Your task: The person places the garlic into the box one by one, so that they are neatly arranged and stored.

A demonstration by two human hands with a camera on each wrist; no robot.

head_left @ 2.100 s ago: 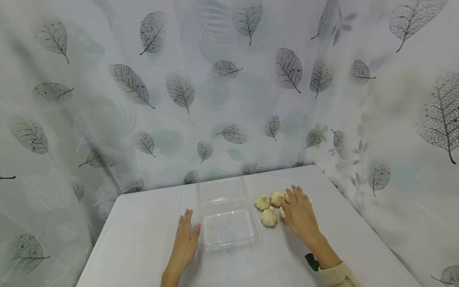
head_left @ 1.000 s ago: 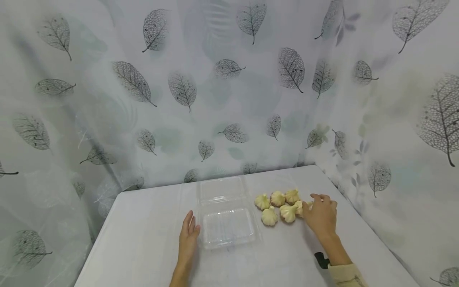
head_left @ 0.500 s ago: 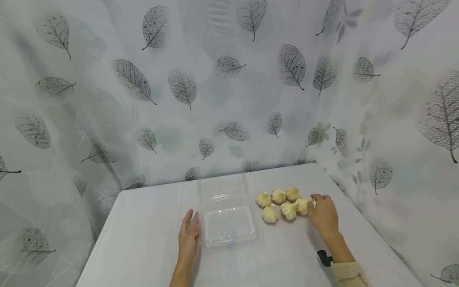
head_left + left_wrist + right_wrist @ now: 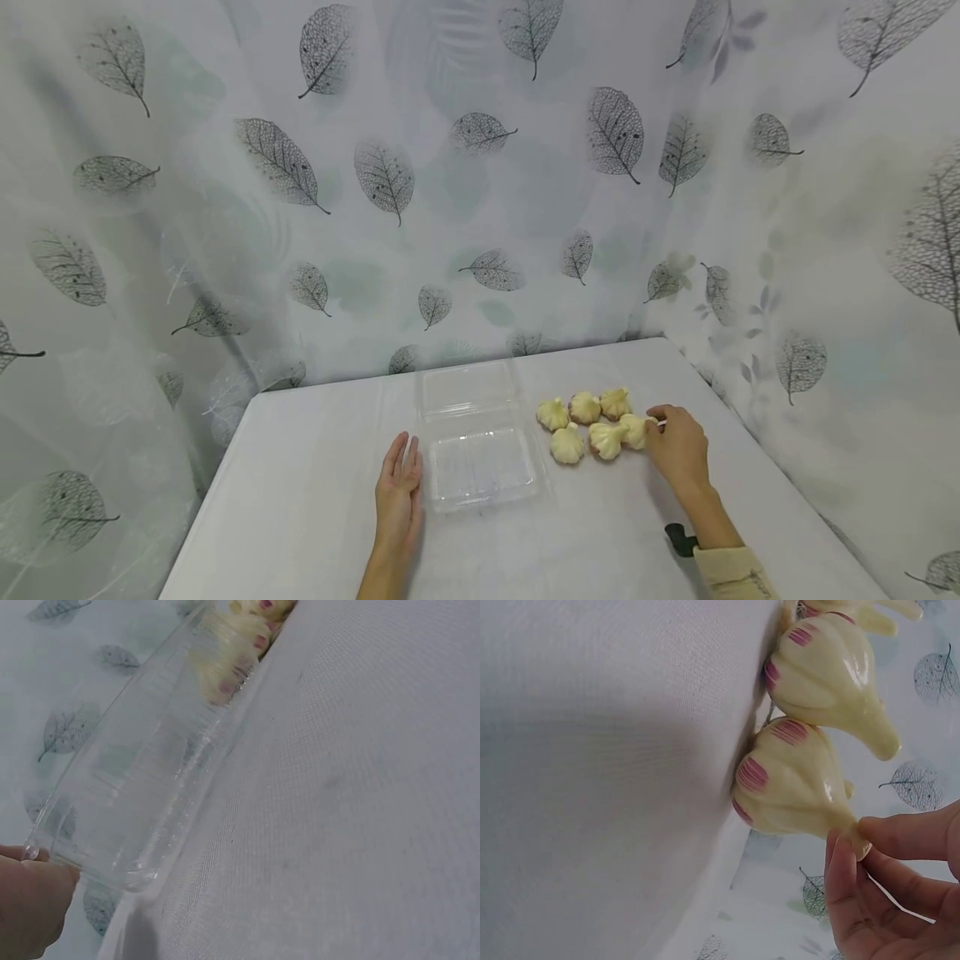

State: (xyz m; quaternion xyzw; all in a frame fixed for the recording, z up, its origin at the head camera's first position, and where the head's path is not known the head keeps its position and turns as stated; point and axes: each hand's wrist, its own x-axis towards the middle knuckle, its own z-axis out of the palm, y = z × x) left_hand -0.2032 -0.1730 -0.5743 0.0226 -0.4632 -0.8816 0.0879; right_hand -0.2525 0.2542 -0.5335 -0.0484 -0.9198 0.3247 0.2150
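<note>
My right hand (image 4: 678,450) pinches the stem of the rightmost garlic bulb (image 4: 634,431) between thumb and fingers. In the right wrist view, this garlic bulb (image 4: 791,780), pale with pink streaks, touches the table, and the thumb (image 4: 907,834) presses its stem end. Several more garlic bulbs (image 4: 567,445) lie to its left in two loose rows. A clear plastic clamshell box (image 4: 483,467) lies with its lid (image 4: 468,390) folded back. At the box's left side rests my left hand (image 4: 397,492), fingers fairly straight; in the left wrist view its fingertips meet the box corner (image 4: 135,877).
A white cloth covers the table (image 4: 300,483). Behind it and along both sides hangs a pale leaf-print curtain (image 4: 480,183). The garlic bulbs stand just right of the box. A dark strap-like piece (image 4: 680,540) shows at my right wrist.
My right hand has moved right from over the garlic bulbs to the rightmost one and now pinches its stem. My left hand has stayed by the box, shifting slightly. The bulbs keep their arrangement.
</note>
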